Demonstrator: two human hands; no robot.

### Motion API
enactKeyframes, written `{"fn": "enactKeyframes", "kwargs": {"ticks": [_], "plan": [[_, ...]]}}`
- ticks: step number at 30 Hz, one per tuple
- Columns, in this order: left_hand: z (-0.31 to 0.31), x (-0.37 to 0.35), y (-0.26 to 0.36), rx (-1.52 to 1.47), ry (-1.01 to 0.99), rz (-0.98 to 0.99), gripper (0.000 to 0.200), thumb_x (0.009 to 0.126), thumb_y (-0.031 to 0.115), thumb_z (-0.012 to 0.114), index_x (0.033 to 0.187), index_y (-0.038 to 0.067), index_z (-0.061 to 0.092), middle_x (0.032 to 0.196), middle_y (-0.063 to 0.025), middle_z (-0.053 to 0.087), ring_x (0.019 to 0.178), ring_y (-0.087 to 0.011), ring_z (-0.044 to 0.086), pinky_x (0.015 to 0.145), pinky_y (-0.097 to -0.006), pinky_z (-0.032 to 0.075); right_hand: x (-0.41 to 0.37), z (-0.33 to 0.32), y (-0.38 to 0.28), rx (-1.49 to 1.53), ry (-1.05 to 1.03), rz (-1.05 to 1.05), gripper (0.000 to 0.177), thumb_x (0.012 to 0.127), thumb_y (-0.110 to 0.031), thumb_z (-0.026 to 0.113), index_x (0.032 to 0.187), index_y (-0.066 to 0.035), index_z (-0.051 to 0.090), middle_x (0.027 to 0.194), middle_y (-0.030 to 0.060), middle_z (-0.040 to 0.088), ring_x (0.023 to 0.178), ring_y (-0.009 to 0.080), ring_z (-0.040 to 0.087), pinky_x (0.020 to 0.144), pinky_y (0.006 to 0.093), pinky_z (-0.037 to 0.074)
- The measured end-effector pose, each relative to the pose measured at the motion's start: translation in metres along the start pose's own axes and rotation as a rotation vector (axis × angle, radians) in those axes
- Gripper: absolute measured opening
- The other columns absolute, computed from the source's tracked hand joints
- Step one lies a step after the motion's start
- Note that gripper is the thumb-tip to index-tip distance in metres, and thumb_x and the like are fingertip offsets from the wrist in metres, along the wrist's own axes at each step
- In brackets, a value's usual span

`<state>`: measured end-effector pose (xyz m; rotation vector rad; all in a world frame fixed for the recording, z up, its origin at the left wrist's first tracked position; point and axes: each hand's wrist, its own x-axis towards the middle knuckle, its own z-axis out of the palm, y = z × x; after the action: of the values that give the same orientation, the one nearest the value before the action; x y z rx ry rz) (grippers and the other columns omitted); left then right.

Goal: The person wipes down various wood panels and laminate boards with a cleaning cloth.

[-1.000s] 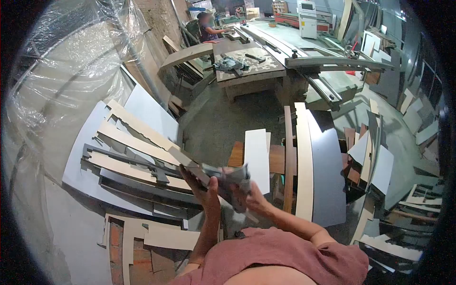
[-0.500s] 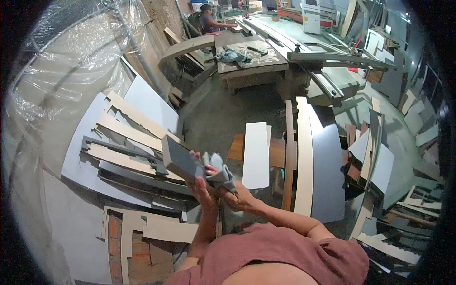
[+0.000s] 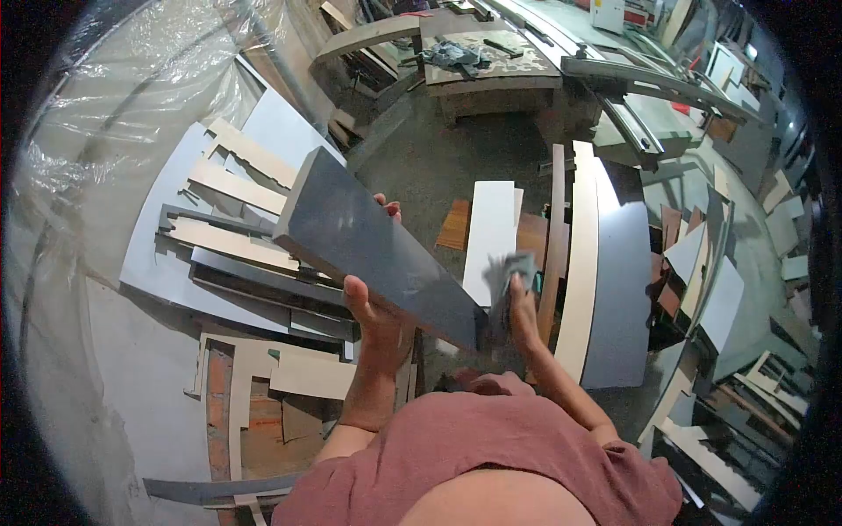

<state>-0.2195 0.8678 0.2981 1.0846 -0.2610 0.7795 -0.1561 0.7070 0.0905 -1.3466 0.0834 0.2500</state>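
A long dark grey board (image 3: 368, 250) slants across the middle of the view, its upper end raised to the left. My left hand (image 3: 375, 307) grips it from below, thumb on the near edge and fingertips showing over the far edge. Just past the board's lower right end, my right hand (image 3: 524, 302) is closed around a bunched grey cloth (image 3: 513, 267), which is blurred by motion. Behind that cloth lies a white panel (image 3: 491, 219) on top of brown wood pieces.
Beige and dark strips (image 3: 237, 237) lie over white sheets on the left. Long boards (image 3: 618, 289) stand at right, beside stacked offcuts (image 3: 688, 263). A worktable (image 3: 491, 83) with a rag (image 3: 456, 57) and a sliding rail machine (image 3: 658, 74) are further back. Plastic sheeting (image 3: 132, 114) hangs left.
The board has swung round so its long broad face shows. My right hand, with the cloth, has moved right, away from my left hand. The view has tipped downward.
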Motion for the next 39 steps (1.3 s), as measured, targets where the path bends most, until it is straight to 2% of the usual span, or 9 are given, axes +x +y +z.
{"fn": "enactKeyframes", "kwargs": {"ticks": [3, 5, 7, 8, 9, 14, 21, 28, 39], "plan": [[-0.003, -0.003, -0.013, -0.134, -0.104, -0.01, 0.085, 0.073, 0.057, 0.045, 0.128, 0.0, 0.013, 0.126, -0.0207, 0.027, 0.116, -0.0312, 0.03, 0.099, -0.0391, 0.025, -0.047, 0.047, -0.14, 0.163, -0.204, -0.097, 0.055, 0.079, -0.047, 0.044, 0.099, 0.004, 0.05, 0.079, 0.006, 0.051, 0.067, 0.0099, 0.046, 0.056, 0.0231, 0.038], [0.001, -0.012, -0.016, -0.197, -0.16, -0.046, 0.083, 0.074, 0.055, 0.046, 0.128, 0.0, 0.014, 0.127, -0.019, 0.026, 0.117, -0.0314, 0.03, 0.099, -0.0393, 0.024, -0.063, 0.078, -0.188, 0.254, -0.543, -0.531, 0.043, 0.083, -0.019, 0.043, 0.12, 0.001, 0.034, 0.121, 0.0123, 0.04, 0.109, 0.019, 0.04, 0.089, 0.0318, 0.033], [0.003, -0.029, -0.015, 0.041, 0.225, -0.208, 0.079, 0.074, 0.053, 0.048, 0.125, 0.001, 0.02, 0.118, -0.0164, 0.036, 0.111, -0.0238, 0.038, 0.095, -0.0349, 0.031, -0.062, 0.106, -0.215, -0.137, -0.613, -1.182, 0.054, 0.072, -0.009, 0.052, 0.123, -0.006, 0.034, 0.132, 0.0134, 0.027, 0.124, 0.0277, 0.022, 0.1, 0.038, 0.019], [-0.012, -0.029, -0.033, 0.813, 0.137, 0.105, 0.061, 0.082, 0.044, 0.041, 0.123, 0.001, 0.025, 0.116, -0.0135, 0.039, 0.11, -0.0223, 0.038, 0.09, -0.0324, 0.036, -0.068, 0.121, -0.209, -0.107, -0.549, -1.186, 0.063, 0.063, -0.012, 0.058, 0.122, -0.009, 0.037, 0.134, 0.013, 0.022, 0.125, 0.0303, 0.017, 0.1, 0.0444, 0.015], [-0.027, -0.036, -0.04, 0.816, 0.12, 0.087, 0.061, 0.082, 0.044, 0.041, 0.123, 0.001, 0.025, 0.116, -0.0135, 0.039, 0.11, -0.0223, 0.038, 0.09, -0.0324, 0.036, -0.067, 0.127, -0.212, -0.345, -0.501, -1.319, 0.066, 0.058, -0.018, 0.061, 0.12, -0.012, 0.039, 0.135, 0.0118, 0.02, 0.126, 0.031, 0.014, 0.1, 0.0488, 0.013], [-0.014, -0.023, -0.006, -0.576, 0.102, -0.191, 0.087, 0.069, 0.065, 0.044, 0.127, 0.005, 0.018, 0.121, -0.0198, 0.031, 0.118, -0.0274, 0.03, 0.097, -0.0432, 0.027, -0.051, 0.128, -0.164, -0.486, -0.435, -1.184, 0.046, 0.078, -0.029, 0.05, 0.123, -0.026, 0.038, 0.136, 0.0076, 0.018, 0.126, 0.0295, 0.012, 0.1, 0.0495, 0.015], [-0.011, 0.003, 0.012, -0.43, 0.155, 0.003, 0.097, 0.066, 0.072, 0.036, 0.127, 0.0, 0.013, 0.12, -0.0264, 0.028, 0.117, -0.0369, 0.029, 0.103, -0.0462, 0.015, -0.044, 0.054, -0.094, -0.341, -0.603, -0.553, 0.045, 0.078, -0.016, 0.053, 0.12, -0.019, 0.039, 0.116, 0.0116, 0.045, 0.104, 0.0271, 0.047, 0.09, 0.0363, 0.037], [-0.021, 0.028, 0.021, -0.359, 0.182, 0.027, 0.096, 0.066, 0.073, 0.031, 0.127, 0.0, 0.014, 0.12, -0.0275, 0.028, 0.116, -0.038, 0.03, 0.103, -0.0482, 0.012, -0.04, -0.052, -0.018, -0.459, -0.588, -0.188, 0.04, 0.078, -0.02, 0.055, 0.115, -0.01, 0.043, 0.102, 0.009, 0.053, 0.098, 0.0208, 0.047, 0.085, 0.0343, 0.036], [0.016, 0.061, -0.062, -0.913, -0.366, -0.277, 0.085, 0.07, 0.062, 0.046, 0.126, 0.003, 0.023, 0.12, -0.0255, 0.031, 0.113, -0.0348, 0.033, 0.101, -0.0492, 0.015, -0.077, -0.151, -0.018, -0.404, -0.603, 0.274, 0.045, 0.065, -0.04, 0.067, 0.088, -0.006, 0.049, 0.079, 0.0017, 0.051, 0.079, 0.0141, 0.045, 0.069, 0.0291, 0.036]]}}
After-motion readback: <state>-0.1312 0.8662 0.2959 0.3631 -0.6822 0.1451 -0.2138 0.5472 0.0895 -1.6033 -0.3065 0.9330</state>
